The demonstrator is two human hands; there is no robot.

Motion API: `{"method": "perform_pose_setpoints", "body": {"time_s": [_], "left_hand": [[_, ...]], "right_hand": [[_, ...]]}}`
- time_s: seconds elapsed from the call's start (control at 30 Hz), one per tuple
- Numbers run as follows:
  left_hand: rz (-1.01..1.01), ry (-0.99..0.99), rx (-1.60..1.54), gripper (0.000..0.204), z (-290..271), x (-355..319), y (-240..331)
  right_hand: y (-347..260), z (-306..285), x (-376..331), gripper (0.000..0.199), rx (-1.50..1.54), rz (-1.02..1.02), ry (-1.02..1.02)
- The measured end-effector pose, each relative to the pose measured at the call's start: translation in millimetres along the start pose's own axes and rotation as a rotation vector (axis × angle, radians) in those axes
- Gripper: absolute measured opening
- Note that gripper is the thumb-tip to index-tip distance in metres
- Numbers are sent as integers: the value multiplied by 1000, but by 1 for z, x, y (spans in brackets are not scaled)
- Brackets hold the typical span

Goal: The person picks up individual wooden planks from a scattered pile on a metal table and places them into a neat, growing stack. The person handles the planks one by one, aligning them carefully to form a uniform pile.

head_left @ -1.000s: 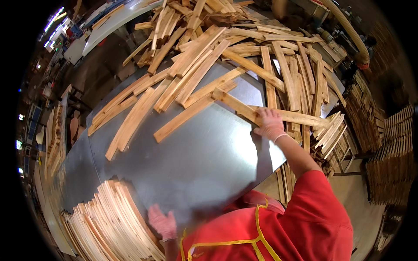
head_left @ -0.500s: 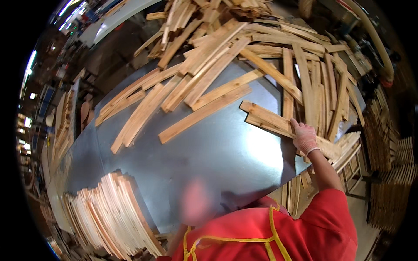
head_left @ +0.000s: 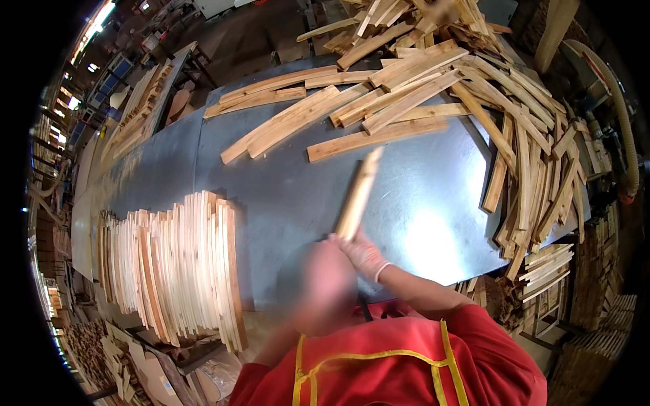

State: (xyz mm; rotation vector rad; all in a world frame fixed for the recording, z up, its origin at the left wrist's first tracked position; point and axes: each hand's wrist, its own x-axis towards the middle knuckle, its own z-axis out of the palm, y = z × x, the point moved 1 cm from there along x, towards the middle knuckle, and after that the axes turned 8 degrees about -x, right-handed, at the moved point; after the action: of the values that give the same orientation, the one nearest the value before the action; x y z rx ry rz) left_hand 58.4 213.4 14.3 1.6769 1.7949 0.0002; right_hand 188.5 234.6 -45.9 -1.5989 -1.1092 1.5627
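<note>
My right hand [head_left: 364, 255], in a pale work glove, is closed around the near end of a wooden board [head_left: 359, 193]. The board points away from me over the grey metal tabletop [head_left: 284, 196], its far end blurred. My left forearm [head_left: 276, 344] rises from the lower edge toward the board's near end. A blurred patch covers my left hand [head_left: 326, 274], so its fingers cannot be made out. To the left, a row of pale narrow boards [head_left: 183, 264] stands packed side by side on the table.
Loose boards [head_left: 284, 122] lie along the table's far side. A tangled heap of boards [head_left: 535, 162] covers the right end, and another pile [head_left: 433, 27] rises at the back. A ribbed hose [head_left: 630, 135] hangs at the far right. Stacked wood [head_left: 596, 338] stands beyond the table's right edge.
My right hand has moved left from the heap on the right to in front of my body, bringing a board with it. The view has shifted, showing more of the packed row.
</note>
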Motion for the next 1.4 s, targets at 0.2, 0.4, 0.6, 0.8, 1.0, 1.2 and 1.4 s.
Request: {"method": "perform_pose_setpoints", "body": {"time_s": [0.2, 0.4, 0.6, 0.8, 1.0, 1.2, 1.4], "left_hand": [[-142, 327, -248, 42, -36, -49, -114], [-377, 441, 423, 91, -36, -85, -273], [-337, 547, 519, 90, -33, -49, -239], [220, 295, 82, 85, 32, 26, -56], [672, -53, 48, 80, 102, 100, 174], [486, -417, -244, 86, 161, 143, 309], [238, -579, -792, 87, 181, 139, 325]], "right_hand": [[3, -6, -35, 70, -262, -164, -252], [43, -124, -47, 72, -96, 76, 204], [38, -324, -82, 65, -70, -69, 753], [57, -534, -88, 71, -302, 120, 1202], [67, -622, -36, 94, -345, 311, 1090], [10, -561, -34, 101, -418, 198, 963], [43, -415, -30, 99, 198, 4, 765]]}}
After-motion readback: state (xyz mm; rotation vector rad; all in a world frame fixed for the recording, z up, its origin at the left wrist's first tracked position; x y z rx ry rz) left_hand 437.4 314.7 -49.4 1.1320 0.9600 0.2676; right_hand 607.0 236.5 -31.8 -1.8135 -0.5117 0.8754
